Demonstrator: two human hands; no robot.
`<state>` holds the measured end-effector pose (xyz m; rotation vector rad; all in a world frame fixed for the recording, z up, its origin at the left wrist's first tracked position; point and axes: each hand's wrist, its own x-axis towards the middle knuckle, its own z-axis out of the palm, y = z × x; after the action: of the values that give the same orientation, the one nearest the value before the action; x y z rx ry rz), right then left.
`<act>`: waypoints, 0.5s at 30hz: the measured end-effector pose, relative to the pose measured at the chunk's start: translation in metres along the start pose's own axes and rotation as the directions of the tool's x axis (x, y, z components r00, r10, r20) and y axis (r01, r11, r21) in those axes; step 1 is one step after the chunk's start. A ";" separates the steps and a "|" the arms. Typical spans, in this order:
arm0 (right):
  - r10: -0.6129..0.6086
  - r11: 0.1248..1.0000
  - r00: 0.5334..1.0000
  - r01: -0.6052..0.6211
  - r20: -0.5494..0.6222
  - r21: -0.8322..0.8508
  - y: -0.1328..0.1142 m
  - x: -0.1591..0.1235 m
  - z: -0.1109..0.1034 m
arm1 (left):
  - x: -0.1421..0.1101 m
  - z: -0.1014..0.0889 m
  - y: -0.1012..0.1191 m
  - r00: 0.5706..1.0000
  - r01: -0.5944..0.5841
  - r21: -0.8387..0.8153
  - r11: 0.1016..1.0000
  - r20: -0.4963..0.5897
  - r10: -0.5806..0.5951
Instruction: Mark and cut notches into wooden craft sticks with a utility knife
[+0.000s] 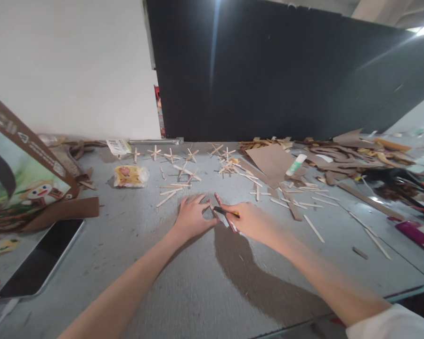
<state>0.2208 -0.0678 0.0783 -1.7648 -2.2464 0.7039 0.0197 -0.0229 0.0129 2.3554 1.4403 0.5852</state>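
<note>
My left hand [191, 216] rests on the grey table, its thumb and forefinger curved around a short wooden craft stick [212, 208]. My right hand [246, 217] grips a utility knife [222, 210], dark with a touch of yellow, whose front end points at that stick. Under the right hand lies a narrow red-and-white strip [217, 197], partly covered by the fingers. Beyond both hands, craft sticks crossed into star shapes [187, 173] stand about, and loose sticks [168, 193] lie nearer. The exact contact of blade and stick is too small to make out.
To the left are a phone [42, 259], a printed cardboard box [28, 165] and a small yellow packet [130, 176]. A glue stick [296, 165], brown cardboard [268, 160] and scattered sticks [313, 228] lie to the right. A black panel [286, 75] rises behind.
</note>
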 end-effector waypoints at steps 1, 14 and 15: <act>0.008 1.000 1.000 -0.008 -0.006 -0.009 0.000 0.000 0.001 | 0.000 0.000 0.000 1.000 -0.002 0.010 1.000 -0.005 0.002; 0.001 0.957 0.998 0.018 0.064 -0.291 -0.022 0.007 -0.011 | 0.001 0.001 0.002 0.999 0.033 0.078 0.996 0.002 -0.033; 0.018 0.951 0.993 0.019 0.116 -0.307 -0.028 0.009 -0.016 | 0.002 0.001 0.002 0.999 0.032 0.080 0.996 0.007 -0.032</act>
<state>0.2014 -0.0599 0.1043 -1.9010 -2.5532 0.4872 0.0224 -0.0219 0.0129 2.3877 1.5219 0.5175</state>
